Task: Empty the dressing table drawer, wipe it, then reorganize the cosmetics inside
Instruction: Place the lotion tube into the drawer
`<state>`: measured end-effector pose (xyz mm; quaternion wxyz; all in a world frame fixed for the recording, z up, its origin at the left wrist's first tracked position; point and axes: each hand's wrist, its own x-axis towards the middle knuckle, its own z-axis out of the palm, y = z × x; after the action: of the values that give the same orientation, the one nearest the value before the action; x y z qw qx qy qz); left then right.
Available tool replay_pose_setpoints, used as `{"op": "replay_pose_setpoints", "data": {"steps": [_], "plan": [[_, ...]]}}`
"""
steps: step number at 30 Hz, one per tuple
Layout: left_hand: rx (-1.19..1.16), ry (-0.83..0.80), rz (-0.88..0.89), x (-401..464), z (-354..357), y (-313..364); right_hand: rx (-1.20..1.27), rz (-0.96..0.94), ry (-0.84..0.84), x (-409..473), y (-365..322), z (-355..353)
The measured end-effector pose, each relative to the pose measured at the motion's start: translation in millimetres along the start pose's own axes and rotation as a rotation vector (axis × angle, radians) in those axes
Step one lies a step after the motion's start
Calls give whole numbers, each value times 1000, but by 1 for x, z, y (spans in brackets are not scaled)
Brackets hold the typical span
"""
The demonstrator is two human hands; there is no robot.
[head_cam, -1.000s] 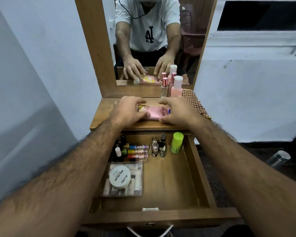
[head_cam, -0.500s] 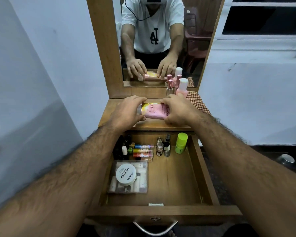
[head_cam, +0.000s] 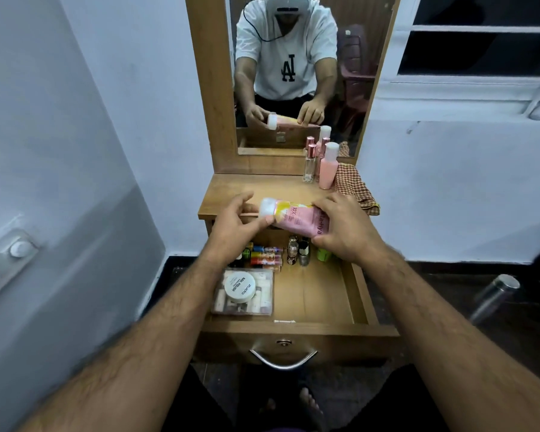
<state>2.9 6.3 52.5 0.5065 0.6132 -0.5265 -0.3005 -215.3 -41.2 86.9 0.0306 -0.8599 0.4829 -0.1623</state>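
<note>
A pink and yellow tube (head_cam: 295,220) with a white cap lies sideways in the air over the back of the open wooden drawer (head_cam: 360,294). My right hand (head_cam: 343,227) grips its pink end. My left hand (head_cam: 236,226) holds the cap end between thumb and fingers. In the drawer, a row of small coloured tubes (head_cam: 266,255) and little bottles (head_cam: 298,251) lines the back, with a green container (head_cam: 323,254) partly hidden under my right hand. A clear box (head_cam: 264,302) with a white round jar (head_cam: 240,286) on top sits at the front left.
On the table top (head_cam: 228,190) stand a pink bottle (head_cam: 328,168) and a slim glass bottle (head_cam: 309,165), beside a checked cloth (head_cam: 354,188). The mirror (head_cam: 296,73) rises behind. A steel bottle (head_cam: 493,296) lies on the dark floor at right.
Both hands have lifted the pink tube off the table top and brought it toward me, over the drawer. My head has pulled back, so more of the drawer front shows.
</note>
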Motion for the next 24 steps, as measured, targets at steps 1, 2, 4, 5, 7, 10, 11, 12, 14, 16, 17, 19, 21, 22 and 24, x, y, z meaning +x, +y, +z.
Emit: {"op": "replay_pose_setpoints", "data": {"steps": [1,2,4,5,7,10,11,12,14,16,17,19,21,22,24], "plan": [[-56,7,-31,-6,1,1,8,7,-8,-6,0,1],[-83,3,-54,-12,2,0,15,9,-24,-13,0,2],[-75,-41,-69,-20,2,-1,36,-1,-64,-23,1,6],[-61,-85,-82,-24,1,-2,41,-7,-84,-29,1,9],[-50,-161,-143,-30,0,-8,45,-5,-124,-38,1,16],[-43,-194,-210,-37,0,-19,38,-5,-171,-50,2,30],[-59,-179,-220,-38,1,-20,27,-7,-181,-51,1,33],[-83,-158,-228,-39,2,-22,16,-11,-185,-52,0,36],[-148,-121,-225,-38,4,-20,13,-12,-191,-51,-3,40],[-205,-100,-214,-36,6,-15,48,-3,-209,-48,-5,42],[-222,-96,-207,-34,7,-12,77,3,-220,-47,-6,42],[-239,-89,-193,-30,7,-7,162,21,-237,-44,-7,42],[-235,-91,-185,-26,7,-4,340,66,-263,-44,-8,40],[-243,-99,-186,-24,7,-3,436,92,-277,-44,-9,41],[-270,-118,-180,-22,9,0,572,136,-294,-45,-10,44]]}}
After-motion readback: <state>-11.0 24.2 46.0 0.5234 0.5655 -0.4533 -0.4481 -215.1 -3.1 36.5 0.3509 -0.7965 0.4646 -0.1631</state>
